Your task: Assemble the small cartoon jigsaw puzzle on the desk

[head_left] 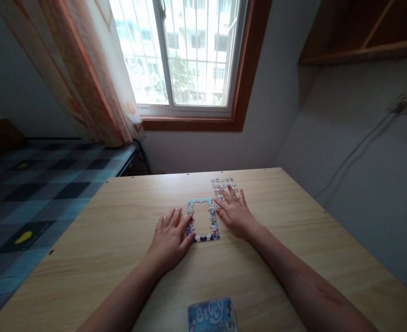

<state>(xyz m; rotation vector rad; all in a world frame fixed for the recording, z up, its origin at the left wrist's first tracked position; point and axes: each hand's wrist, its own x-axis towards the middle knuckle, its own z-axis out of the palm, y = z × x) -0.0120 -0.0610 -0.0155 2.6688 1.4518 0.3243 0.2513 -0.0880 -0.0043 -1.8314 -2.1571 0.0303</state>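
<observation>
A rectangular jigsaw puzzle border [203, 239] lies on the wooden table, its edge pieces joined around a bare middle. My left hand [171, 237] rests flat at the border's left side, fingers spread, with the thumb and index finger touching or right beside it. Just past the border's right side, my right hand [235, 213] lies with its fingers stretched apart. Loose puzzle pieces [221, 181] are laid out in rows beyond it, some of them hidden under its fingers. Neither hand visibly grips a piece.
A blue box marked "BLUEY" [212, 315] lies at the table's [120, 258] near edge. To the left stands a bed with checked bedding [20, 193]. A window [196, 55] with a curtain [82, 69] is behind the table; a cable [356, 147] hangs on the right wall.
</observation>
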